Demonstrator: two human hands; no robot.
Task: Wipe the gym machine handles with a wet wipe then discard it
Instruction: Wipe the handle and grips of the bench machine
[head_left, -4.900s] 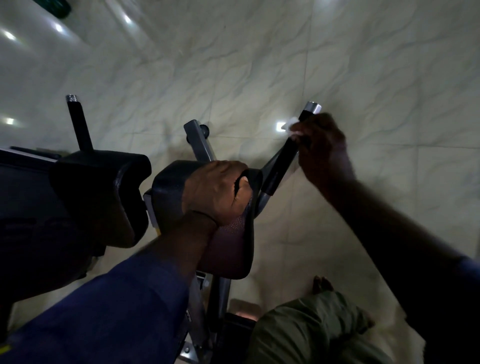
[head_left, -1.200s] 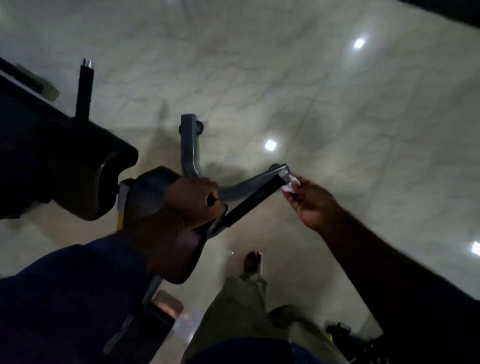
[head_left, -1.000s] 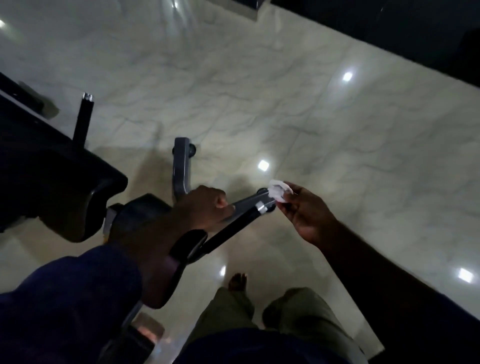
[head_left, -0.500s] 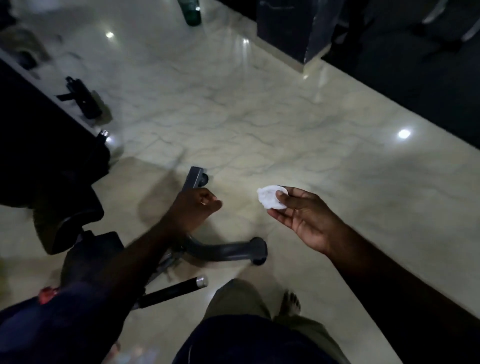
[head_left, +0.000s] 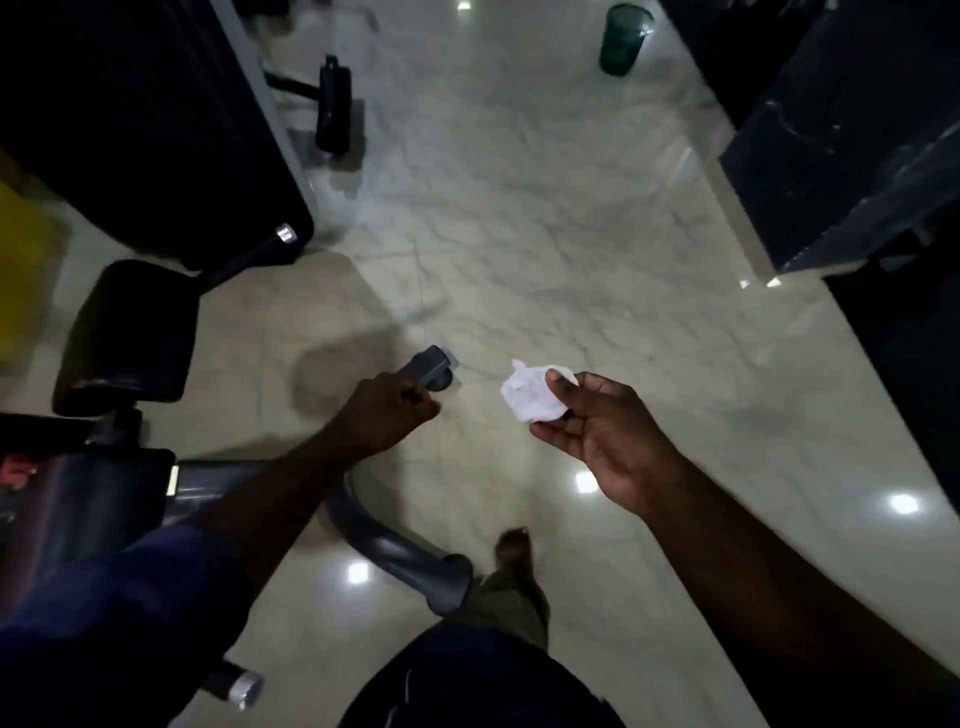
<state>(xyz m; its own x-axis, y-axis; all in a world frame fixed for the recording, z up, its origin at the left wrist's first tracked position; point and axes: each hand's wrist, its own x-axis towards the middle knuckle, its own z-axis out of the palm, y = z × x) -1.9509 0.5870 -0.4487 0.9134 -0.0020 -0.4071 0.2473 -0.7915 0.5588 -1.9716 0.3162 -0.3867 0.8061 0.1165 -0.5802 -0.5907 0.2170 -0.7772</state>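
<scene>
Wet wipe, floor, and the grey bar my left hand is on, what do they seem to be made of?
The wet wipe looks like thin white nonwoven cloth or paper: crumpled, softly creased and matte. The floor looks like polished marble or marble-look tile: it is veined and mirrors the ceiling lights. The grey bar is probably painted metal tube, going by its smooth satin sheen.

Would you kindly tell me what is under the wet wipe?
The wet wipe lies on the fingers of the right hand, its thumb pinching from above; the fingertips beneath are covered.
</scene>
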